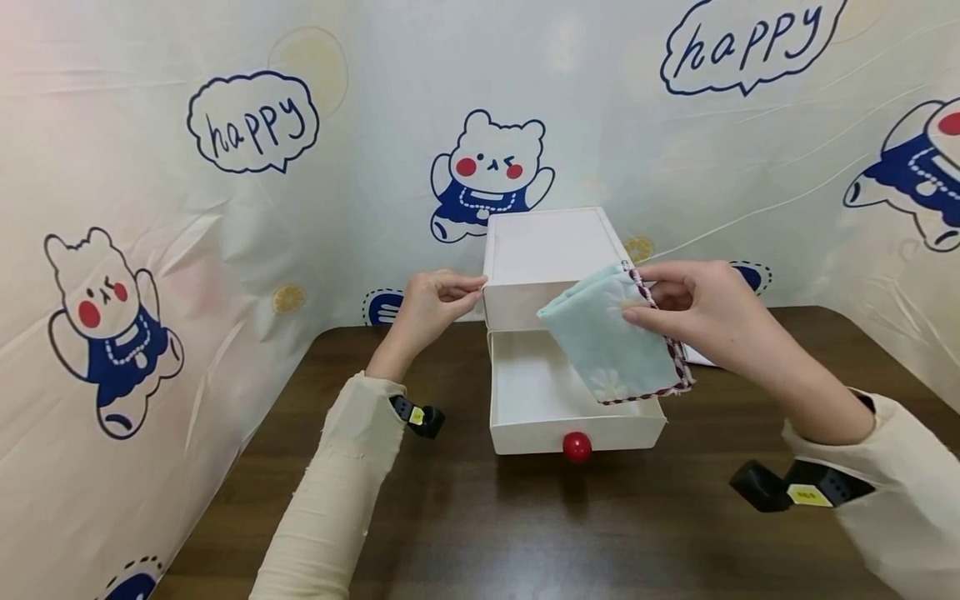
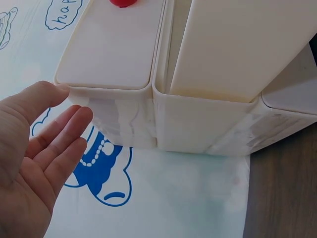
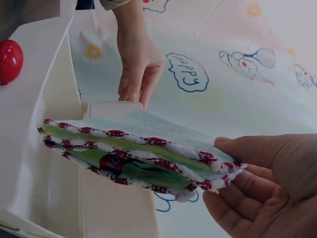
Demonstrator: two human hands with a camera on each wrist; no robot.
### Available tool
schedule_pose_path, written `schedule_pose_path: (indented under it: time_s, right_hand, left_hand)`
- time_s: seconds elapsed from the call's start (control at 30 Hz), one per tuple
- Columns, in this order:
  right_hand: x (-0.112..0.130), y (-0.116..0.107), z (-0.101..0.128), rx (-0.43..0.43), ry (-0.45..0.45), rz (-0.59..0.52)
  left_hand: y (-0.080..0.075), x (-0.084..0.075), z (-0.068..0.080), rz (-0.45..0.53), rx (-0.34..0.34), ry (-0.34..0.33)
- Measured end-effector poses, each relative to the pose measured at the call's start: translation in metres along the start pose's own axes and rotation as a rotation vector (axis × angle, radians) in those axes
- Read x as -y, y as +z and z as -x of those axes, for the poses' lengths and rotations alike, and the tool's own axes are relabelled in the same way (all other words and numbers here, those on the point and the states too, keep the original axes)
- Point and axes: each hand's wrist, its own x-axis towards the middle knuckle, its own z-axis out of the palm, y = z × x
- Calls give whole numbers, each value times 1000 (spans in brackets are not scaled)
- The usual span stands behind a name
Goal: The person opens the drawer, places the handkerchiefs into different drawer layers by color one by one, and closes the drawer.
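The right hand (image 1: 705,310), as I see it, pinches a folded, maroon-and-white-edged mint-green cloth (image 1: 611,337), which extends left over the open white drawer (image 1: 528,437); the left hand (image 1: 429,310), digits relaxed, touches the white rectangular box (image 1: 555,243) at left.

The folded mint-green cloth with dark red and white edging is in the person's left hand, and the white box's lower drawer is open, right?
Not quite: the head view shows the folded mint-green cloth with dark red and white edging in the right hand, not the left hand. The lower drawer of the white box is open.
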Motion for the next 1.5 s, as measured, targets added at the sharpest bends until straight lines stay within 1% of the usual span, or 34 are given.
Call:
schedule_pose_path:
  time_s: [0.13, 0.3, 0.5, 0.67, 0.9, 1.0, 1.17, 1.33, 1.5]
  right_hand:
    - [1, 6, -6, 20, 7, -39]
    - [1, 16, -14, 27, -6, -69]
    - [3, 28, -18, 47, -25, -103]
    - [4, 38, -20, 54, -24, -114]
    - [-2, 53, -27, 81, -20, -198]
    - [-4, 59, -30, 87, -29, -222]
    - [-5, 66, -31, 105, -18, -256]
    - [-7, 72, -31, 120, -10, -258]
    - [-12, 77, -32, 128, 5, -220]
  left_hand:
    - [0, 1, -1, 1, -1, 1]
    - [1, 1, -1, 2, -4, 9]
    - [2, 1, -1, 16, -5, 12]
    - [2, 0, -1, 22, -3, 9]
    - [2, 2, -1, 23, -12, 9]
    - [2, 3, -1, 30, -12, 9]
    - [2, 2, 0, 33, -14, 5]
    - [1, 2, 0, 33, -17, -4]
    - [0, 2, 1, 32, -15, -7]
